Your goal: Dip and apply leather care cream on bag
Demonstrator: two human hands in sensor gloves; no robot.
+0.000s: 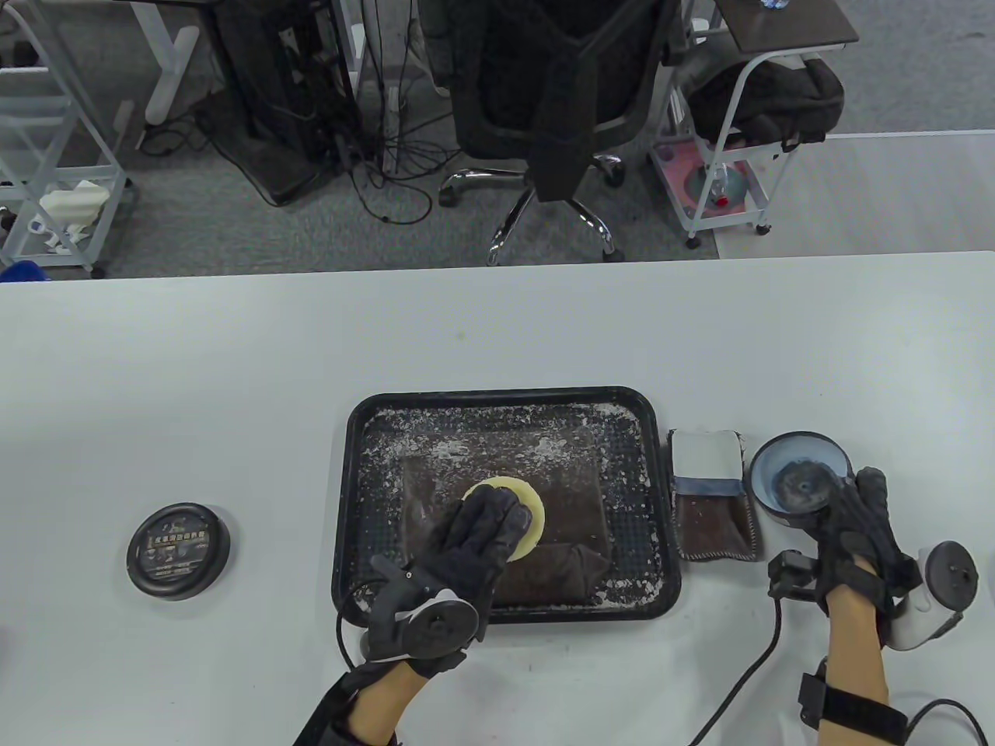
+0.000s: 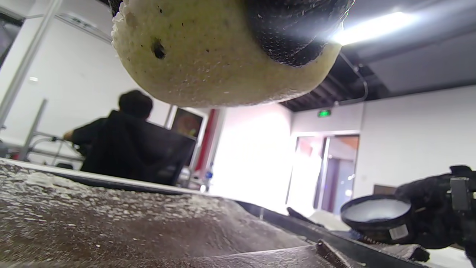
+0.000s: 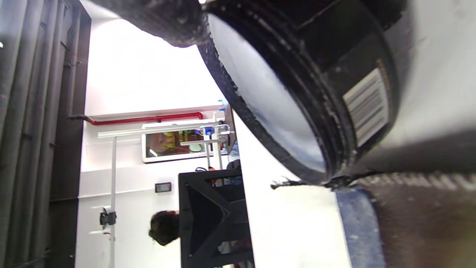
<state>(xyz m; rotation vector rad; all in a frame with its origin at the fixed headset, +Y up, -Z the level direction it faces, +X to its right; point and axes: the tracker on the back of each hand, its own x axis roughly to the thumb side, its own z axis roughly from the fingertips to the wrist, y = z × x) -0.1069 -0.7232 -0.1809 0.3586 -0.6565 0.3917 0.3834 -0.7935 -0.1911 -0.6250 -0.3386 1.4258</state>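
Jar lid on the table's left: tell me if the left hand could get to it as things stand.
Probably yes. The jar lid lies alone on the bare table, outside the tray, with nothing between. But the left hand holds the yellow sponge, so it would have to drop that first.

On the textured black plastic tray (image 1: 351,497) dusted with white flecks lies a matt brown leather bag (image 1: 567,505), a porous yellow foam sponge (image 1: 519,503) on it; right of the tray, a glossy round black plastic jar (image 1: 797,480).
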